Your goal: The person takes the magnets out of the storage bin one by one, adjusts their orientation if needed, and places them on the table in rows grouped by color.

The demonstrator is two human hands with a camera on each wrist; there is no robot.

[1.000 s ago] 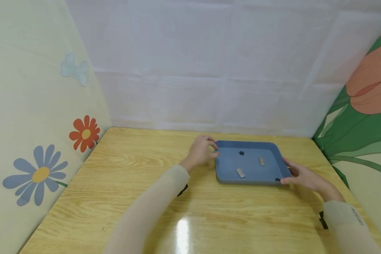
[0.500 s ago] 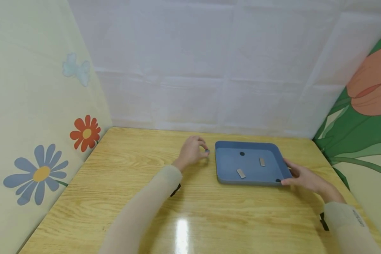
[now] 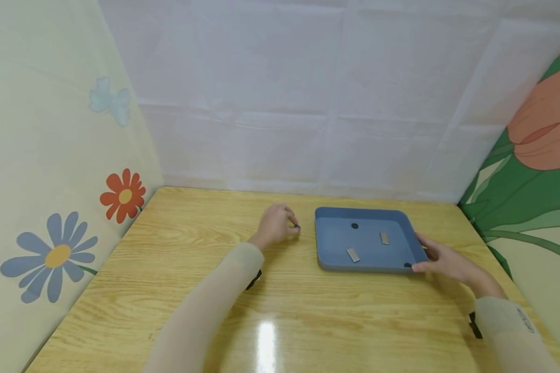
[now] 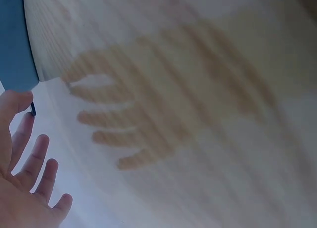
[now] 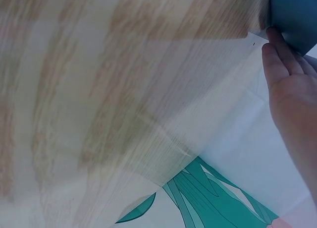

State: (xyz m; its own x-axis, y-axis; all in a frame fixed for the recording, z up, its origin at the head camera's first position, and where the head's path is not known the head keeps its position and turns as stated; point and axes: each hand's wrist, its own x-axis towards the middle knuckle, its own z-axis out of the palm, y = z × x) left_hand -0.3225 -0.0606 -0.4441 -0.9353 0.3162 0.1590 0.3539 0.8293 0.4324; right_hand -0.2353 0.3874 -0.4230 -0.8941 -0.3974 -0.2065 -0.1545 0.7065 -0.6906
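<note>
My left hand (image 3: 275, 226) pinches a small dark disc (image 3: 296, 226) between thumb and index finger, just left of the blue tray (image 3: 372, 268). In the left wrist view the disc (image 4: 33, 109) shows as a thin dark edge at the fingertips, the other fingers spread loosely. At the tray's front right corner my right hand (image 3: 448, 260) grips the side, thumb at the front and fingers along the right wall. Inside the tray lie a black disc (image 3: 354, 226), a second black disc (image 3: 408, 264) near the right thumb, and two small silvery rectangles, one upper (image 3: 385, 238), one lower (image 3: 353, 254).
The tray stands on a wood-grain table (image 3: 205, 228), right of centre. A white sheet (image 3: 242, 103) hangs behind the table. Flower-printed panels close off the left side (image 3: 37, 155) and right side (image 3: 532, 197).
From the tray's left rim, my left hand has drawn away to the left with the dark disc pinched in its fingertips, and sits slightly lower. The right hand and tray have stayed put.
</note>
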